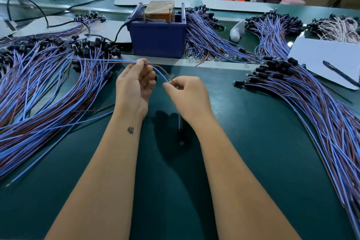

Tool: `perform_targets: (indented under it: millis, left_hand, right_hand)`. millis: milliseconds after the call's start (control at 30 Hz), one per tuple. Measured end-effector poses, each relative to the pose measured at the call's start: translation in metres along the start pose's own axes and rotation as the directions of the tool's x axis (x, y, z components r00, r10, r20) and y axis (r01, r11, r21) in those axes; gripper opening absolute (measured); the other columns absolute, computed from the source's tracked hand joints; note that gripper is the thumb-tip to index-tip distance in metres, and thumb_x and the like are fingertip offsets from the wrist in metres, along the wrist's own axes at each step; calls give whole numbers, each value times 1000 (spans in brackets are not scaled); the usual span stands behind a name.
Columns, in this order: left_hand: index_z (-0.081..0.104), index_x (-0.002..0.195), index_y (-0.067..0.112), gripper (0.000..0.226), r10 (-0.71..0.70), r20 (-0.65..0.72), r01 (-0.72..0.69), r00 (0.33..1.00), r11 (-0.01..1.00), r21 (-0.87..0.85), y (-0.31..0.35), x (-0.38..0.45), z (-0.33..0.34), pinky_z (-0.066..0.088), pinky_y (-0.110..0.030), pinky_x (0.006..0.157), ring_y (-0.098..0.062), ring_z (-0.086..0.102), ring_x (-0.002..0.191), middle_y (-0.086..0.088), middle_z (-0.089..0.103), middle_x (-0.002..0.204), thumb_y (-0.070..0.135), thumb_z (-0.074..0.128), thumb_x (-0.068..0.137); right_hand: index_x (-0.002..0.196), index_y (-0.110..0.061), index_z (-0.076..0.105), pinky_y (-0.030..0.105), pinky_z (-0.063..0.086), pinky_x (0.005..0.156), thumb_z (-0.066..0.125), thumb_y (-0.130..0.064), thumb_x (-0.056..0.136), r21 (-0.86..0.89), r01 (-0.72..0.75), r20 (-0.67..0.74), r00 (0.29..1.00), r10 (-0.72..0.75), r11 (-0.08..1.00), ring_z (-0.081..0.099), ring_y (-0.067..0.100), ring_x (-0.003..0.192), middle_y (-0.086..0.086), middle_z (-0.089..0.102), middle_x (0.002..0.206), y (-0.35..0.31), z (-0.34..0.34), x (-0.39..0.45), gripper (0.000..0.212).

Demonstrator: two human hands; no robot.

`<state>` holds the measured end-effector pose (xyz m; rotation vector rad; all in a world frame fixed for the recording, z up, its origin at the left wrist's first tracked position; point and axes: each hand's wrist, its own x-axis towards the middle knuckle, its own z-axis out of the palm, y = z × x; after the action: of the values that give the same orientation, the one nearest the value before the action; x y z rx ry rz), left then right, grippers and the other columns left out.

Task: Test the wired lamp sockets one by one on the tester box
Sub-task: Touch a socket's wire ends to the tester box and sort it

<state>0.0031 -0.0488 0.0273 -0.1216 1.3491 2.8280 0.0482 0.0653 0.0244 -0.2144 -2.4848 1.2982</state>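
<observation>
I have my left hand (pixel 134 85) pinching one blue-and-brown wire pair (pixel 116 61) in front of the dark blue plastic tester box (pixel 157 39); my right hand (pixel 187 93) pinches its free end. Its socket seems to be still in the pile of black-socketed wires (pixel 58 68) left of the box. Risk: pulling drags tangled neighbours across the green surface (pixel 243 142), or the thin end slips from my fingers.
</observation>
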Motion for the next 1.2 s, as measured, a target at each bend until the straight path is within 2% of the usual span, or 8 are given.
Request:
perform_targets:
  millis: [200, 367, 433, 567, 667, 767, 967, 1200]
  left_hand:
    - [58, 78, 20, 30, 67, 51, -79, 996, 952, 295, -6, -2, 2, 30, -18, 45, -8, 43, 49, 7, 57, 57, 27, 46, 104]
    - [74, 88, 23, 18, 131, 174, -210, 976, 770, 602, -17, -8, 3, 39, -14, 53, -4, 47, 54, 6, 62, 65, 25, 60, 98]
    - [76, 93, 20, 14, 123, 279, -287, 952, 668, 687, -23, -12, 5, 43, -20, 62, -6, 51, 62, 2, 68, 72, 24, 63, 96]
    - [78, 93, 16, 9, 69, 469, -437, 880, 505, 745, -31, -24, 12, 51, -26, 69, -3, 61, 68, 6, 75, 81, 19, 70, 91]
    - [80, 95, 18, 19, -93, 631, -524, 770, 471, 710, -36, -34, 14, 46, -11, 63, 13, 57, 62, 20, 72, 73, 4, 73, 83]
    - [79, 101, 23, 37, -175, 688, -613, 704, 340, 713, -41, -38, 17, 54, -22, 85, 10, 65, 83, 17, 76, 88, -5, 65, 82]
    - [75, 85, 36, 41, -64, 606, -559, 793, 318, 766, -42, -33, 14, 55, -29, 87, 0, 67, 86, 25, 72, 84, -1, 57, 85]
    - [75, 90, 31, 26, 206, 498, -533, 842, 186, 825, -40, -25, 13, 46, -28, 74, -3, 54, 74, 19, 67, 100, 11, 61, 84]
  right_hand:
    - [92, -26, 69, 13, 33, 53, 60, -29, 94, -41, 102, -358, 927, -110, 994, 54, 15, 67, -7, 59, 67, -4, -11, -3, 9]
    - [91, -24, 68, 28, 50, 79, 46, -11, 81, 426, 49, -389, 912, 134, 903, 65, 17, 87, 4, 70, 97, -1, -21, 2, 27]
    - [92, -22, 70, 25, 49, 77, 49, -9, 87, 443, 14, -402, 897, 185, 896, 61, 10, 80, 3, 71, 100, 4, -24, 6, 24]
    - [99, -18, 70, 15, 40, 72, 52, -3, 92, 288, -71, -447, 872, 200, 955, 55, 9, 80, 3, 70, 103, 22, -28, 15, 25]
    - [105, -13, 70, 13, 36, 71, 52, 0, 92, 245, -143, -405, 884, 235, 959, 55, 9, 86, 4, 70, 104, 35, -35, 18, 26]
    - [106, -14, 65, 15, 38, 66, 44, 6, 88, 139, -170, -303, 931, 205, 976, 57, 11, 86, 4, 69, 101, 50, -51, 16, 35]
    - [92, -21, 70, 35, 50, 91, 46, 7, 82, -244, -224, -181, 966, 183, 944, 64, 23, 100, 1, 72, 96, 77, -109, 12, 39]
    - [109, -26, 72, 39, 36, 98, 52, -10, 88, -621, -384, -272, 923, 272, 683, 42, 38, 120, 14, 62, 121, 85, -145, 13, 33]
